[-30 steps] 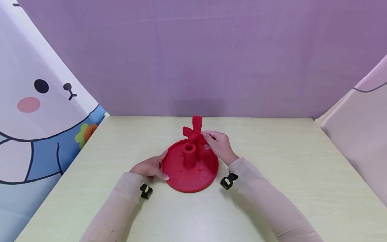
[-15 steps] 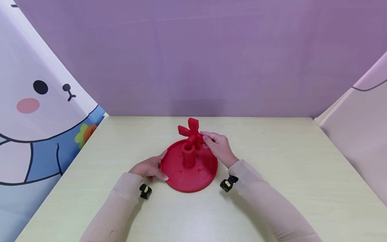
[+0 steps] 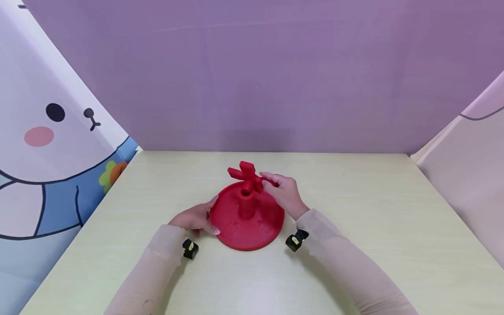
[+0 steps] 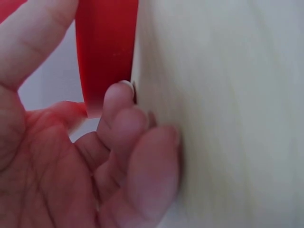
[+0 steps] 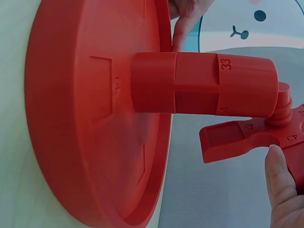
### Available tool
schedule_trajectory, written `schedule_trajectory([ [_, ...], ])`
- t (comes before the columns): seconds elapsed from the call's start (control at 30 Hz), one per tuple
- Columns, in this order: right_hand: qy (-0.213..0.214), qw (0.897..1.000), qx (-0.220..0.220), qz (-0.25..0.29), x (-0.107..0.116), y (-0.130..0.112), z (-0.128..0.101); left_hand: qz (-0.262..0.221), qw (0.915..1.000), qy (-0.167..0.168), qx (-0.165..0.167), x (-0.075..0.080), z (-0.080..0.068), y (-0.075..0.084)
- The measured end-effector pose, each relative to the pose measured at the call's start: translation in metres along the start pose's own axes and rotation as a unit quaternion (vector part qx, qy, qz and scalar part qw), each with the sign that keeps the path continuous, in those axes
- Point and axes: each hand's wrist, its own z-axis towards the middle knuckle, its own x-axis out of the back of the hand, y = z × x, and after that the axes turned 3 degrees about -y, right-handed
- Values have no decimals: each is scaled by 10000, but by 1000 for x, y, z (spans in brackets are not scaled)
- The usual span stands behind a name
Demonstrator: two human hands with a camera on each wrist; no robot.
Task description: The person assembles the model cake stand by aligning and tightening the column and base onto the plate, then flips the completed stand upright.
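Pinching a red cross-shaped piece (image 3: 245, 173), the right hand (image 3: 284, 193) holds it right at the top of the post (image 3: 246, 202) standing in the middle of the red round base (image 3: 247, 216). From the right wrist view, the piece's stem sits at the mouth of the post, tilted; whether it is seated I cannot tell. The left hand (image 3: 195, 217) grips the base's left rim, thumb on top, fingers curled against the pale table (image 3: 378, 227). The base lies flat, mid-table, in front of a purple wall (image 3: 275, 74).
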Motion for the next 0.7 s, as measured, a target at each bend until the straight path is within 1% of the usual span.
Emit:
schedule_trajectory([
  [0.13, 30, 10000, 3, -70, -1, -1, 1, 11, 10000, -18, -16, 0, 0, -1],
  [0.37, 17, 9999, 18, -101, -1, 0, 3, 116, 9999, 10, 63, 0, 0, 1],
  [0.7, 52, 9984, 482, -282, -1, -3, 2, 71, 9999, -25, 94, 0, -1, 1],
])
